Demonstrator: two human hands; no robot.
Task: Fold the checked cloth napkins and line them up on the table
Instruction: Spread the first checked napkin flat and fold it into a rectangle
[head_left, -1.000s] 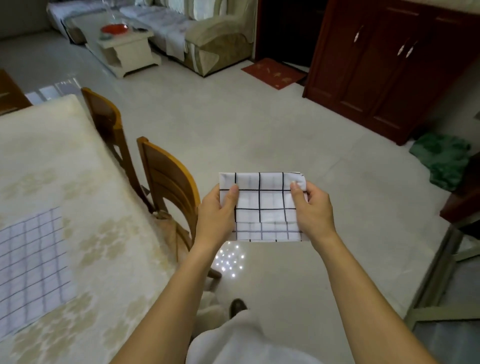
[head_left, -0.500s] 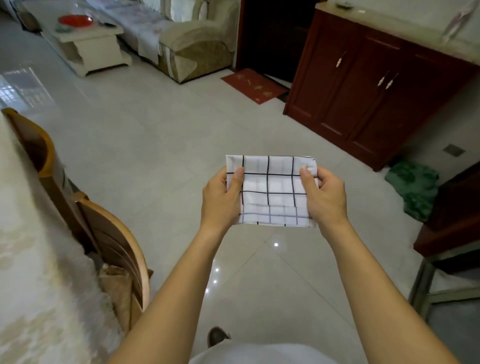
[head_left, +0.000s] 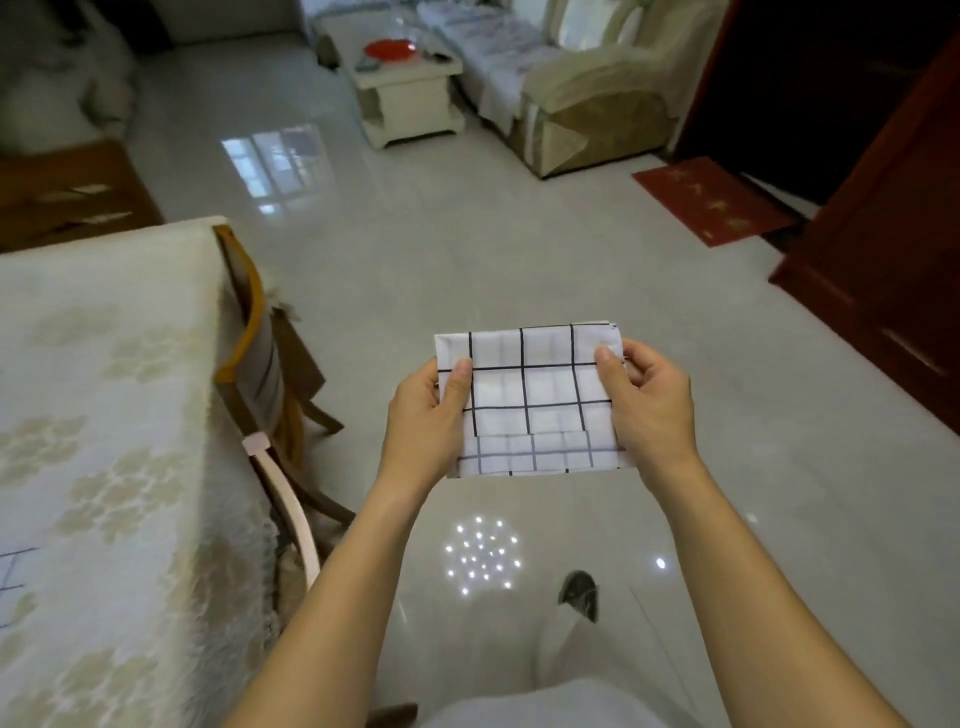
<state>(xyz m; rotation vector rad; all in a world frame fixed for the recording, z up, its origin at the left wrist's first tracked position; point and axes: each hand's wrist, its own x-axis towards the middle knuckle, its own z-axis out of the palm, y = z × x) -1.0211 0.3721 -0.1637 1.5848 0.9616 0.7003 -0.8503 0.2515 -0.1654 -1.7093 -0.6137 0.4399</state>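
- The folded checked napkin (head_left: 530, 395) is held in the air above the glossy tiled floor (head_left: 519, 234), well to the right of the tabletop (head_left: 104, 415), not yet laid down.
- The left hand (head_left: 421, 431) and right hand (head_left: 649, 410) each pinch a side edge, thumbs on top, probably to keep the layers squared.
- The cloth is thin and white with a dark grid, folded into a small rectangle.
- A cream, flower-patterned cover drapes the tabletop; a sliver of another checked napkin (head_left: 10, 571) lies flat at its left.

Fingers of left hand (head_left: 422, 415), right hand (head_left: 652, 402) behind held napkin (head_left: 530, 395), table napkin (head_left: 8, 571) cropped left
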